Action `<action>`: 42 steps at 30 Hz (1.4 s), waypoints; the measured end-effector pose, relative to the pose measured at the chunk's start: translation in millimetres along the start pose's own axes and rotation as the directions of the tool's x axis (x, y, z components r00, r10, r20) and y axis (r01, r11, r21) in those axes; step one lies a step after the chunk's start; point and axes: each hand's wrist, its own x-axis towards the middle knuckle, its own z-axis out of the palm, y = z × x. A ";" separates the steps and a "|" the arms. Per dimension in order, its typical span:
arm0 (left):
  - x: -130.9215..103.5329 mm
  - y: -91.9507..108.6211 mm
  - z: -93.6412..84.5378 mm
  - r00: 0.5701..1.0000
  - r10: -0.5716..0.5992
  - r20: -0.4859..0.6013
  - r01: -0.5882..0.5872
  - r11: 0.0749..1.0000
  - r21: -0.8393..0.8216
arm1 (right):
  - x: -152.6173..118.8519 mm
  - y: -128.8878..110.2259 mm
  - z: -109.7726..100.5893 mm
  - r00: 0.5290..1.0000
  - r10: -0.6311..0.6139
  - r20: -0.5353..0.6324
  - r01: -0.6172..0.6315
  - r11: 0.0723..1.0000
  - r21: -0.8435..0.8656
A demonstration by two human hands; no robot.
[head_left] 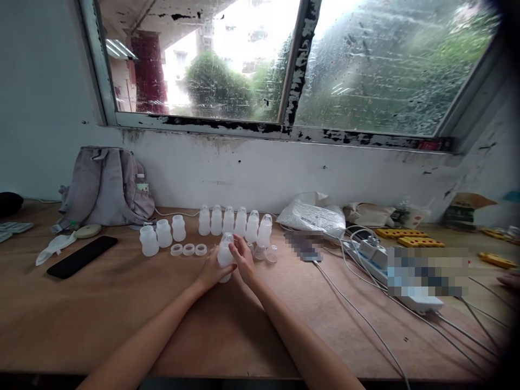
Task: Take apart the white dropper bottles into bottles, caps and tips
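Note:
A small white baby bottle [225,255] with a clear domed cap stands upright between my hands. My left hand [212,270] is wrapped round its body from the left. From the right, my right hand [242,260] closes its fingers on the upper part, near the cap. Behind it runs a row of several capped baby bottles [240,221]. Three open bottles [164,234] without tops stand to the left. In front of those lie three collar rings [189,249]. Just right of my right hand are clear domed caps [271,257], partly hidden by it.
A grey backpack [101,187] leans on the wall at the left, with a black phone [82,257] before it. To the right are a silver plastic package [312,216], a power strip [418,298] with trailing cables and yellow strips [420,242]. Another person's hand [509,279] shows at the right edge.

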 end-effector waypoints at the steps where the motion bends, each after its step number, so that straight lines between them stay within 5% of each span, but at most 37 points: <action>1: 0.2 1.4 0.9 0.999 -0.018 0.029 0.019 0.999 -0.047 | 1.1 0.3 0.2 0.999 0.030 0.021 -0.031 0.999 0.032; 6: -4.3 25.1 -0.6 0.948 -0.224 0.228 0.297 0.879 -0.372 | 10.2 3.7 -6.2 0.982 0.179 0.069 -0.188 0.967 0.175; 10: -20.7 47.3 -0.1 0.731 -0.213 0.648 0.599 0.654 -0.461 | 26.7 2.4 -31.5 0.957 0.289 -0.042 -0.264 0.918 0.294; 12: -27.6 52.2 4.4 0.682 -0.165 0.712 0.621 0.646 -0.445 | 33.4 1.7 -48.6 0.946 0.293 -0.137 -0.234 0.913 0.334; 15: -28.8 48.9 12.1 0.765 -0.190 0.616 0.561 0.667 -0.490 | 37.6 3.4 -68.9 0.942 0.217 -0.255 -0.159 0.961 0.228; 20: -16.0 32.8 10.1 0.907 -0.321 0.274 0.422 0.664 -0.618 | 39.6 10.5 -79.2 0.935 0.034 -0.353 -0.133 0.956 -0.261; 24: -10.1 27.5 2.7 0.896 -0.432 0.101 0.382 0.636 -0.671 | 41.3 6.6 -84.1 0.954 -0.016 -0.298 -0.140 0.858 -0.494; 28: -8.9 25.8 2.6 0.871 -0.488 0.053 0.391 0.624 -0.676 | 40.4 -10.7 -98.5 0.885 -0.078 -0.460 -0.278 0.703 -0.655; 34: -9.9 24.2 6.9 0.870 -0.492 0.033 0.390 0.644 -0.658 | 38.9 -24.9 -121.1 0.898 0.171 -0.406 -0.441 0.362 -0.822; 38: -10.6 22.9 7.2 0.872 -0.488 0.045 0.395 0.647 -0.652 | 35.4 -15.8 -125.3 0.854 0.435 -0.284 -0.462 0.387 -0.798; 42: -10.9 22.0 7.1 0.874 -0.485 0.046 0.397 0.655 -0.643 | 30.4 -6.9 -121.5 0.779 0.552 -0.297 -0.576 0.443 -0.687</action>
